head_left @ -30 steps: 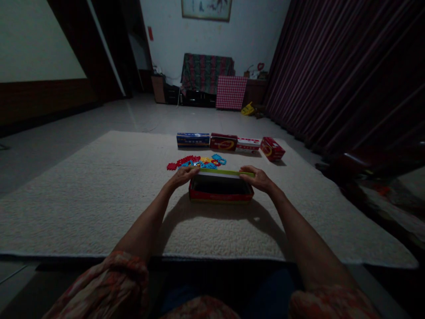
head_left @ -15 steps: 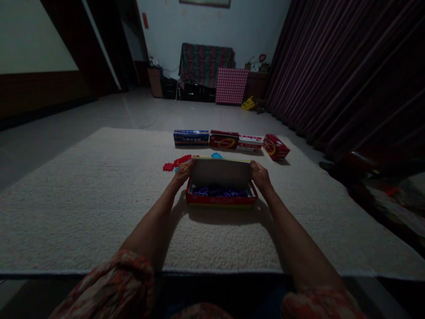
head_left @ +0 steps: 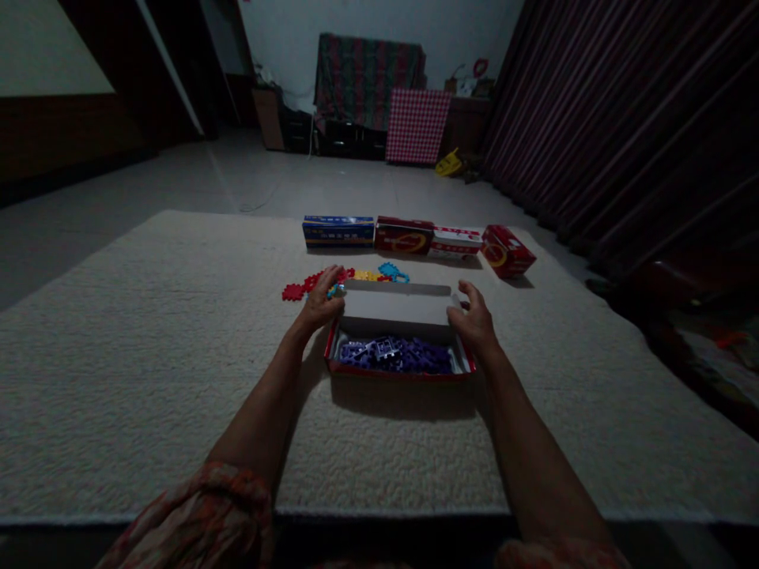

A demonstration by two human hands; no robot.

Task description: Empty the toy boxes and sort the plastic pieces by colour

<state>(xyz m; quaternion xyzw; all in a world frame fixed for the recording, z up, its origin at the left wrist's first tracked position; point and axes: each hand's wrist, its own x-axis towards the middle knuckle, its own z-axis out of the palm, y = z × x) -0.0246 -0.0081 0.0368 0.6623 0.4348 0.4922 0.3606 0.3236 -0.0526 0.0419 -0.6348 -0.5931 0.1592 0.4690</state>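
A red cardboard box [head_left: 403, 377] sits open on the light quilted cover in front of me. Its lid [head_left: 397, 304] is raised and tilted back, the pale inside facing me. Inside the box lies a heap of purple plastic pieces [head_left: 409, 356], with a shinier piece on top. My left hand [head_left: 320, 307] is at the lid's left edge, thumb against it and fingers around the corner. At the right edge, my right hand [head_left: 475, 320] has its thumb on the lid's side flap, the index finger raised behind it.
Red, yellow and blue toothed plastic pieces [head_left: 311, 283] lie behind the lid. Farther back stand a blue box [head_left: 338, 234], a dark red box [head_left: 404, 237], a white-and-red box [head_left: 455, 243] and another red box [head_left: 507, 252]. The quilted cover [head_left: 178, 356] extends around me.
The lid has swung farther back, so more of the purple pieces show. Both hands have stayed at its edges, with the right fingers more spread. The view has tilted down slightly.
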